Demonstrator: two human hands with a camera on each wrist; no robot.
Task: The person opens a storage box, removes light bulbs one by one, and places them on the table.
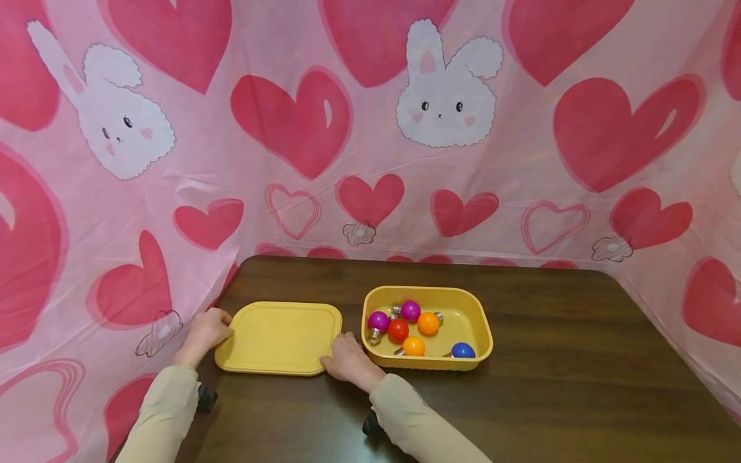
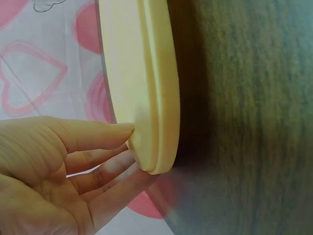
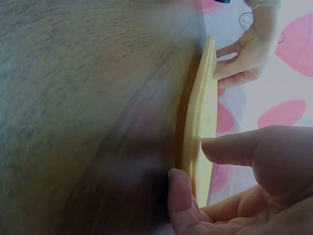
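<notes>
A flat yellow lid [image 1: 280, 337] with rounded corners lies level at the left of the table, between both hands. My left hand [image 1: 205, 334] pinches its left edge, thumb on top and fingers beneath, as the left wrist view shows. At the opposite edge, my right hand [image 1: 350, 361] grips the lid with its thumb over the rim and fingertips curled below. Just right of that hand stands an open yellow box [image 1: 477, 360]. Inside it lie several small light bulbs: purple ones [image 1: 410, 311], orange ones [image 1: 428, 323], a red one [image 1: 398, 330] and a blue one [image 1: 462, 350].
The dark wooden table [image 1: 556, 386] extends to the right of the box. A pink cloth [image 1: 370, 154] with hearts and rabbits hangs behind the table and along its sides, close to my left hand.
</notes>
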